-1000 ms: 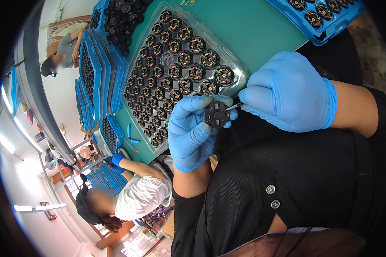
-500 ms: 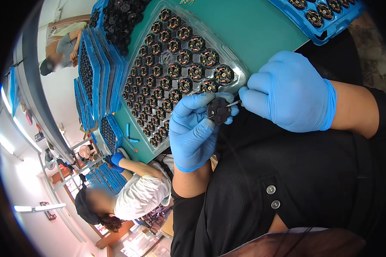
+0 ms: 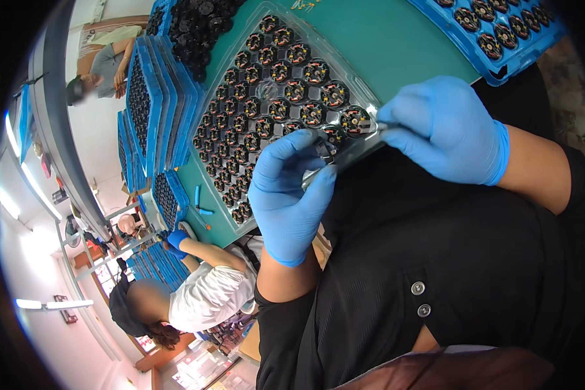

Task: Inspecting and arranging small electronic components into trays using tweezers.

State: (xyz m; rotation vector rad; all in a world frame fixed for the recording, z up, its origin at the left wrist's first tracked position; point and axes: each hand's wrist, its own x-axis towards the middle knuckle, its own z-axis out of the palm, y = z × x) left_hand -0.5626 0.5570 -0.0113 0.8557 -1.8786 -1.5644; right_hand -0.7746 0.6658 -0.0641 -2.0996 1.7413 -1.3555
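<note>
My left hand holds a small round black part between thumb and fingers, over the near corner of the tray. The part is tilted, and my fingers cover much of it. My right hand is closed in a pinch on a thin metal tool, whose tip is blurred, so its exact kind is unclear. Both hands wear blue gloves. Beneath them a clear plastic tray carries rows of round black parts with coloured wires.
A blue tray of similar parts lies at upper right. Loose black parts are heaped at the far left, beside stacked blue trays. Blue-handled pliers lie on the green tabletop. A co-worker in white sits at left.
The black part has tilted in my left hand, its flat face no longer toward me. My right hand has drawn the metal tool away from it. The view has shifted slightly.
</note>
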